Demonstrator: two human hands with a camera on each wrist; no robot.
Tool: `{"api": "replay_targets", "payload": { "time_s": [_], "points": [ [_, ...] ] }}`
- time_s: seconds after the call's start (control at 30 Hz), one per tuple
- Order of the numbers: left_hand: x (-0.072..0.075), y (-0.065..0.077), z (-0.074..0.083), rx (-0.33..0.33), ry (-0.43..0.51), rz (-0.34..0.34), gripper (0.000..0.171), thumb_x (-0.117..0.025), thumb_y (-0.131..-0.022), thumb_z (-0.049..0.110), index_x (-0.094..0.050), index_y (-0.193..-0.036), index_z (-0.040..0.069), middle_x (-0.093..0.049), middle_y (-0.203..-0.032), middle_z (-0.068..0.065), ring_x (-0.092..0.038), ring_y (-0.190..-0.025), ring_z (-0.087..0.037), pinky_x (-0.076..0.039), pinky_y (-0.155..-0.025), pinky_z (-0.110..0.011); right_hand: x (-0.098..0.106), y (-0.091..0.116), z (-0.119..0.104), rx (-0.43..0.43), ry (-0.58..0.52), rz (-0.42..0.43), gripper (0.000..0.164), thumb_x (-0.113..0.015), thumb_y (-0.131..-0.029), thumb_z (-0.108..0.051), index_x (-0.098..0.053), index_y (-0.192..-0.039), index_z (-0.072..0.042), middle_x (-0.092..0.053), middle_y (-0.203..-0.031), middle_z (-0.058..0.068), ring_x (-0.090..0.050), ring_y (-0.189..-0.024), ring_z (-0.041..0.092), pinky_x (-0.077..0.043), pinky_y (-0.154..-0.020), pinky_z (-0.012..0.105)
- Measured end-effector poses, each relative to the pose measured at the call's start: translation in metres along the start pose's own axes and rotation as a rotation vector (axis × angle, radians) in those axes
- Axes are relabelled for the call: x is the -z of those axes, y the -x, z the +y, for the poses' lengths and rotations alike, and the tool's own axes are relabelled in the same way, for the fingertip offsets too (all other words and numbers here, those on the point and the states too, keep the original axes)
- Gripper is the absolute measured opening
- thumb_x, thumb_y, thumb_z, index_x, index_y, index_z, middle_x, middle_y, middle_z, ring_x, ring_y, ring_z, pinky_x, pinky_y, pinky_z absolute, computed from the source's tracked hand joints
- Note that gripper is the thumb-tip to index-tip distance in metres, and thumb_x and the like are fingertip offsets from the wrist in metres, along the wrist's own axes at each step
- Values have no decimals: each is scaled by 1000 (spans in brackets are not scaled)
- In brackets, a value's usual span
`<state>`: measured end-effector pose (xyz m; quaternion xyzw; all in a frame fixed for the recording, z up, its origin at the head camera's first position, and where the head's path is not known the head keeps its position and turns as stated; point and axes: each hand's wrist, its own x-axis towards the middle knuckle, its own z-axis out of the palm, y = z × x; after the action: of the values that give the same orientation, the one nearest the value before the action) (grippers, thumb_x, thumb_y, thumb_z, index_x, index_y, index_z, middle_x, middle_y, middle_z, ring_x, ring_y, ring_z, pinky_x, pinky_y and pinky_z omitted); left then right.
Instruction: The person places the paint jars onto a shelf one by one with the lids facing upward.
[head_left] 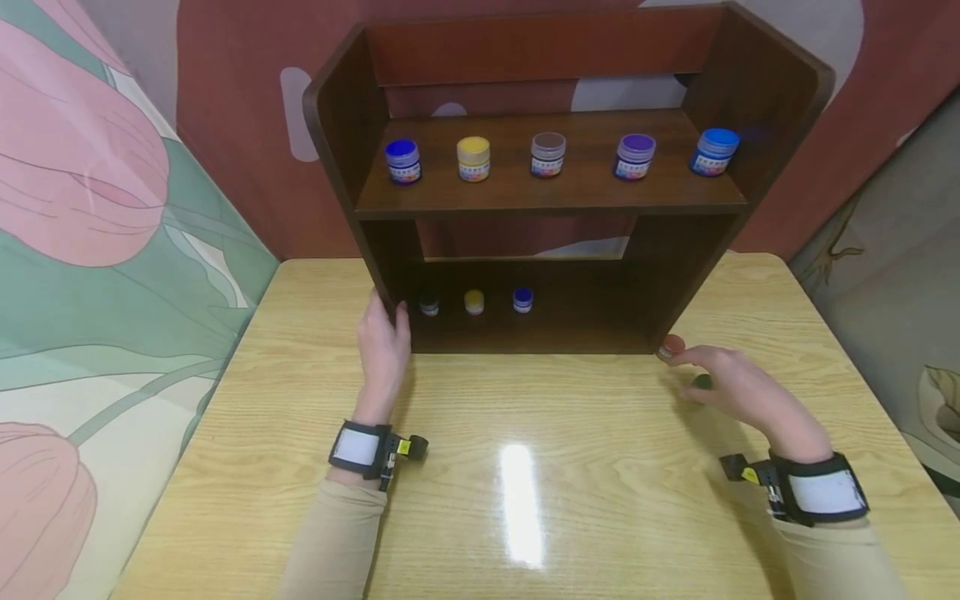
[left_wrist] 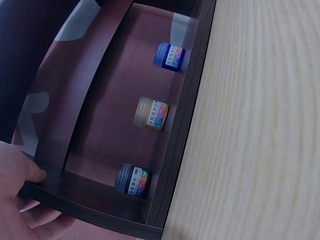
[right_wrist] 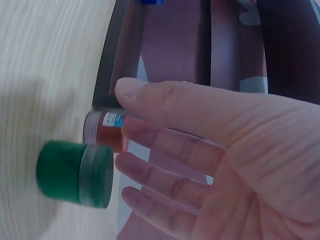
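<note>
My left hand grips the left side panel of a dark brown wooden shelf; in the left wrist view its thumb lies over the panel's edge. On the lower level stand three small paint jars: a dark one, a yellow one and a blue one. Beyond the shelf's right front corner, my right hand hovers with parted fingers around a green paint jar. A red paint jar stands by that corner, close to the fingertips.
Several larger jars line the upper level, among them a yellow one and a light blue one. The shelf stands at the back of a light wooden table, against a patterned wall.
</note>
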<state>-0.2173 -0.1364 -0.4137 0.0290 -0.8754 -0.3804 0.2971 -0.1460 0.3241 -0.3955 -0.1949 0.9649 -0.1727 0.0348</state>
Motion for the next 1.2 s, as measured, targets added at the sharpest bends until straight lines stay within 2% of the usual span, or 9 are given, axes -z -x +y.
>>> {"api": "replay_targets", "payload": {
  "time_s": [0.13, 0.3, 0.5, 0.67, 0.9, 1.1, 1.2],
  "points": [
    [0, 0, 0, 0, 5, -5, 28, -59, -99, 14, -57, -122, -2, -70, -116, -25, -67, -109, -44, -54, -91, -55, -3, 4, 8, 34, -7, 8, 38, -80, -76, 0, -69, -112, 4, -69, -116, 24, -63, -112, 47, -51, -94, 61],
    [-1, 0, -1, -2, 6, -8, 29, -59, -99, 14, -57, -123, -2, -69, -117, -25, -66, -109, -44, -54, -92, -55, -6, 7, 16, 27, -1, -30, 35, -78, -74, 8, -72, -108, 2, -66, -118, 28, -59, -113, 50, -49, -94, 63],
    [0, 0, -1, -1, 8, -9, 30, -59, -99, 14, -57, -124, -2, -69, -117, -26, -66, -110, -44, -54, -92, -55, -9, 10, 20, 52, 14, -47, 39, -73, -71, 18, -72, -105, -1, -64, -119, 30, -59, -113, 52, -51, -93, 63],
    [-1, -1, -1, -5, 8, -4, 30, -58, -99, 14, -57, -124, -3, -69, -118, -25, -66, -110, -44, -54, -93, -55, -12, 13, 22, 84, 34, -21, 37, -74, -73, 18, -72, -103, -4, -66, -113, 23, -62, -108, 45, -54, -89, 58],
    [0, 0, -1, -14, 10, -3, 30, -58, -100, 14, -57, -124, -3, -69, -118, -26, -66, -111, -43, -54, -94, -54, -14, 15, 23, 72, 48, -6, 38, -69, -74, 22, -74, -100, -5, -68, -110, 20, -65, -104, 41, -56, -86, 55],
    [-1, 0, -2, -9, 6, -4, 30, -59, -99, 14, -57, -125, -3, -69, -119, -26, -66, -111, -44, -54, -95, -54, -15, 14, 24, 82, 55, 18, 33, -72, -76, 17, -74, -101, -4, -70, -107, 18, -67, -102, 38, -57, -83, 52],
    [-1, -1, -2, -4, 5, -7, 30, -59, -99, 14, -57, -125, -3, -69, -119, -26, -66, -111, -45, -54, -96, -54, -15, 13, 24, 93, 63, 38, 33, -75, -76, 14, -72, -106, 0, -71, -106, 20, -68, -100, 40, -57, -83, 54]
  ]
}}
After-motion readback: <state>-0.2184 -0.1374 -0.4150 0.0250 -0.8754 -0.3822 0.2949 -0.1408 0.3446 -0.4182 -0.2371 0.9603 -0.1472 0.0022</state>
